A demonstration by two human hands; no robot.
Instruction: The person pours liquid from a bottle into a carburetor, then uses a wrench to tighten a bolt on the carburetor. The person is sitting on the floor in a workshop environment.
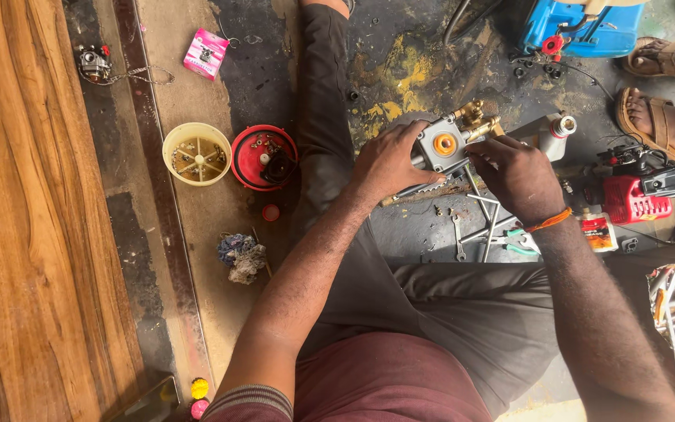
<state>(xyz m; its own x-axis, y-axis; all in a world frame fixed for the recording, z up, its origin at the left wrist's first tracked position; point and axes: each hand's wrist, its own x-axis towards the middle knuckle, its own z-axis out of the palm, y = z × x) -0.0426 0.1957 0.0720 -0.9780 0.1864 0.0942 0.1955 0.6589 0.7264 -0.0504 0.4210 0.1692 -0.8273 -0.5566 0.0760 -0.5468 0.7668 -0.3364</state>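
Pump body, grey metal block with an orange disc on its face and brass fittings at the far end; held just above the stained workshop floor, between the two hands, in front of the seated person's lap
Left hand: fingers curled round the near left side of the pump body, gripping it
Right hand: fingers bent and closed on the pump body's right edge beside the brass fittings; whether something small is pinched in the fingertips cannot be told. Orange band on that wrist
Spanners and steel tools: loose on the floor below the hands
Cream plastic tub and red round lid: side by side, left of the person's leg, both holding small parts
Rag: crumpled, near the left forearm
Red small engine: on the floor, right of the right hand
Blue machine: far right
Sandalled feet of another person: top right corner
Wooden board: along the left edge
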